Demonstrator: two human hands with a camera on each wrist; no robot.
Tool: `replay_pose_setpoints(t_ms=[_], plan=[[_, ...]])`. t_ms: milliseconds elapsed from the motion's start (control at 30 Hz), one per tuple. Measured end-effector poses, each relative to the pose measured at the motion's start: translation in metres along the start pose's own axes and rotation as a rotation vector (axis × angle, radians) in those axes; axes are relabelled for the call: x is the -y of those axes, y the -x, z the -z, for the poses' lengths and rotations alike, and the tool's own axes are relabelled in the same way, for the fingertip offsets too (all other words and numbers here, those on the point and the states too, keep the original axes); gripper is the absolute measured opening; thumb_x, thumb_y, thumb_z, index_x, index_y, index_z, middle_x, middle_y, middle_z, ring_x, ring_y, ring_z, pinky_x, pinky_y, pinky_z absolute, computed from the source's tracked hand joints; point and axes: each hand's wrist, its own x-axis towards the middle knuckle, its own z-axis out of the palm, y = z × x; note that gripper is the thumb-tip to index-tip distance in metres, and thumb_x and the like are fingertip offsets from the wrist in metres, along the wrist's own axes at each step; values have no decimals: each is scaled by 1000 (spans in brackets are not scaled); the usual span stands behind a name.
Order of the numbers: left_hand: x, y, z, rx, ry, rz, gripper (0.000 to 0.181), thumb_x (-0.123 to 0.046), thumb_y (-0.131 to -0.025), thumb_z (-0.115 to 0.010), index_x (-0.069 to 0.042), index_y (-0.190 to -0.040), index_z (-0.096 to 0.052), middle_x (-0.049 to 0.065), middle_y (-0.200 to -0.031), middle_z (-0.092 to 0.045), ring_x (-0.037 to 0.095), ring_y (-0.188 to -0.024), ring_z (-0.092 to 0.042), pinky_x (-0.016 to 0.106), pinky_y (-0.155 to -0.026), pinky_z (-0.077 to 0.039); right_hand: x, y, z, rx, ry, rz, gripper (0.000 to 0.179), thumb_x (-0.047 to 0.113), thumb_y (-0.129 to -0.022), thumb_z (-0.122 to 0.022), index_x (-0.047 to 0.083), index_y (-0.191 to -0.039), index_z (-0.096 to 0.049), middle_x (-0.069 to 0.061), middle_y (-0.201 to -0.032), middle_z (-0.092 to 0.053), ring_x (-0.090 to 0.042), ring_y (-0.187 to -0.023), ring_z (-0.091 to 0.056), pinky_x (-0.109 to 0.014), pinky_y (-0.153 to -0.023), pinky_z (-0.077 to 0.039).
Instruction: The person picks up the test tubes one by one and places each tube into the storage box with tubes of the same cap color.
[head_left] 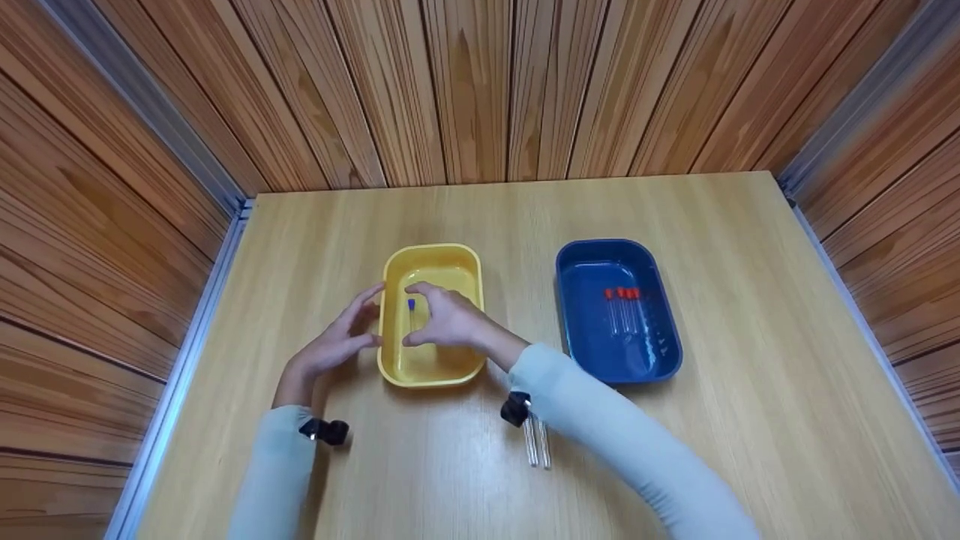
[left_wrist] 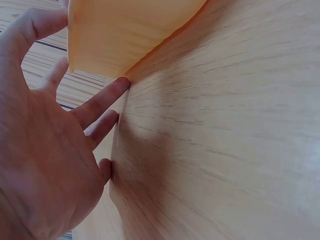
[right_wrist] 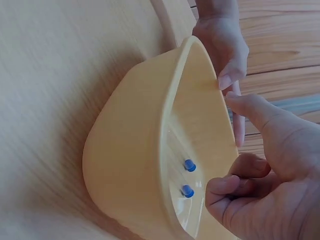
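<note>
A yellow tray [head_left: 431, 379] stands left of centre on the table. My left hand [head_left: 337, 341] is at its left side, thumb and a fingertip at the rim and the other fingers spread. Over the tray hovers my right hand [head_left: 450, 319], thumb and forefinger wide apart, with nothing seen between them. Two tubes with blue caps [right_wrist: 187, 191] lie inside the tray, as the right wrist view shows; only one blue cap [head_left: 411, 304] appears in the head view, where the right hand may hide the other.
To the right, a blue tray [head_left: 574, 315] holds several clear tubes with red caps [head_left: 621, 292]. Clear tubes [head_left: 531, 446] lie on the table beneath my right forearm, which hides their upper ends. Wooden panels [head_left: 465, 90] wall the table's back and sides.
</note>
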Motion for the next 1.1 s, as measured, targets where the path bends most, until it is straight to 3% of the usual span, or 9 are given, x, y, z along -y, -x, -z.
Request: replay_pose_setpoints(t_ms=[300,467,533,600,733,833,967,1100], plan=[[2,1,2,-8,8,6,94,-22,-105,-69,-34,-181,-15,24,-185,-27,49,-176,-16,79,-139,-7,-2,22,8,-40,-17,35,91,26,-88,-96,11,-166,-52,-24,-163,-63,-43,-147,-65,-56,-125,-53],[2,0,2,-15,3,14,94,-23,-105,-69,-35,-181,-15,23,-186,-24,48,-177,-15,79,-139,-8,-8,36,12,-77,-14,69,87,27,-89,-96,10,-163,-55,-23,-157,-68,-43,-130,-72,-52,-112,-58],[2,0,2,-18,7,7,94,-22,-105,-69,-34,-181,-15,23,-186,-26,48,-177,-16,78,-140,-8,-10,43,14,-97,2,71,86,30,-89,-96,11,-162,-56,-22,-148,-73,-37,-113,-74,-44,-97,-60],[1,0,1,-20,5,-7,94,-20,-105,-69,-31,-181,-15,25,-184,-29,48,-176,-19,78,-140,-9,-12,50,16,-111,12,69,87,31,-89,-96,12,-163,-56,-22,-127,-78,-29,-94,-69,-36,-82,-54],[1,0,0,-26,-1,-12,96,-19,-103,-70,-28,-181,-15,27,-180,-34,48,-175,-21,75,-141,-10,-17,67,21,-126,45,84,89,35,-87,-96,13,-164,-55,-6,-85,-61,-15,-69,-49,-28,-63,-38],[2,-1,0,-23,8,2,96,-20,-104,-70,-30,-181,-15,25,-183,-30,47,-177,-15,75,-142,-6,-22,80,24,-107,34,86,90,36,-89,-96,15,-165,-53,4,-80,-54,-12,-64,-49,-25,-60,-36],[2,-1,0,-10,23,1,96,-22,-104,-70,-31,-181,-14,23,-185,-28,47,-178,-13,76,-141,-7,-31,99,27,-65,41,87,92,35,-90,-96,17,-168,-50,5,-78,-57,-11,-62,-51,-21,-57,-37],[2,-1,0,-5,26,4,96,-24,-104,-71,-32,-181,-14,22,-187,-25,47,-178,-13,77,-141,-8,-43,117,27,-39,96,101,93,38,-90,-96,14,-167,-50,7,-69,-50,-9,-56,-47,-19,-53,-33]])
